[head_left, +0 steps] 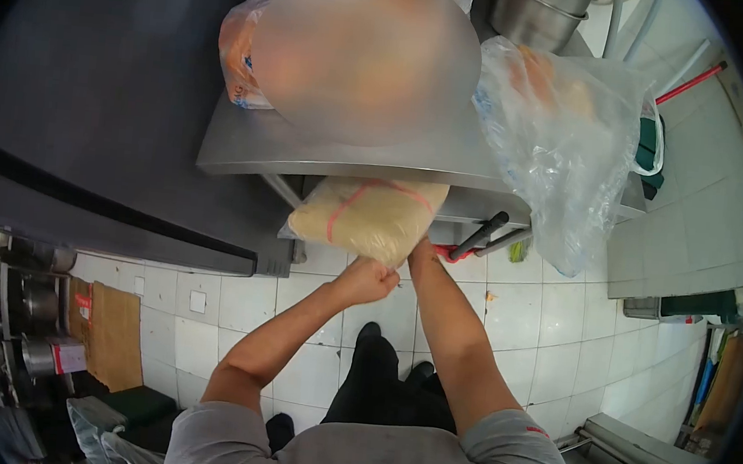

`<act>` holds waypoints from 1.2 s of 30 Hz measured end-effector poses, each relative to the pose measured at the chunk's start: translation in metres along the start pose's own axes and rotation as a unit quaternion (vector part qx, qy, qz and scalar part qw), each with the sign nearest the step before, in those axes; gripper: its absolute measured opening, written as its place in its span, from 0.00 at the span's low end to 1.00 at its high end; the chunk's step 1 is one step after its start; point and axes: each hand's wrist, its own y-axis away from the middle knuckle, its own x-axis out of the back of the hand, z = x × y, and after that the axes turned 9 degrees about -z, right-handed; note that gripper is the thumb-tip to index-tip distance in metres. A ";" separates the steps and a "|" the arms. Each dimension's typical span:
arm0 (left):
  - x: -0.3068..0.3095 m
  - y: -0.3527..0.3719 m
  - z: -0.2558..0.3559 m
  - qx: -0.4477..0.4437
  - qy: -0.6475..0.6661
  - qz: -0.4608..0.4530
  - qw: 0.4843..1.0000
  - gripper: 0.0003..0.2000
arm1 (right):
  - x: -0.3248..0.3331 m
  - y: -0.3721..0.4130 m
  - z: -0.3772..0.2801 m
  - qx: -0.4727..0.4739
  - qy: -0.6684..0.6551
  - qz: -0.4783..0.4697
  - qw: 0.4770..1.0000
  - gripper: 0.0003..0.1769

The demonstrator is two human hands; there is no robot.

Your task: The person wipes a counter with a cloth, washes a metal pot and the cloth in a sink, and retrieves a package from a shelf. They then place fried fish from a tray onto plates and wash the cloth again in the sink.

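A clear plastic bag (368,218) of pale yellow contents, with pinkish-red lines on it, juts out from beneath the front edge of a steel table (333,162). What fills the bag I cannot make out for sure. My left hand (367,282) is closed in a fist at the bag's near end, gripping its gathered plastic. Beside the bag's right side, my right hand (424,244) reaches under or behind it; its fingers are hidden by the bag.
On the table are an orange-printed bag (244,53), a blurred patch, stacked steel pots (541,13) and a clear plastic bag (565,143) hanging over the edge. A dark cabinet (102,76) stands left. Below are a black-ended bar (484,233) and white floor tiles (311,315).
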 end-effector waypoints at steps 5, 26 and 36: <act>-0.024 0.031 0.004 -0.078 -0.147 -0.048 0.985 0.04 | -0.014 0.035 -0.040 -0.147 -0.154 0.045 0.976 0.18; -0.035 -0.113 0.255 -0.203 -0.342 -0.312 0.863 0.25 | 0.088 0.217 -0.257 -0.241 -0.468 0.224 0.820 0.15; -0.165 -0.086 0.305 -0.220 -0.239 -0.528 0.784 0.16 | 0.200 0.414 -0.325 -0.347 -0.322 0.596 0.649 0.14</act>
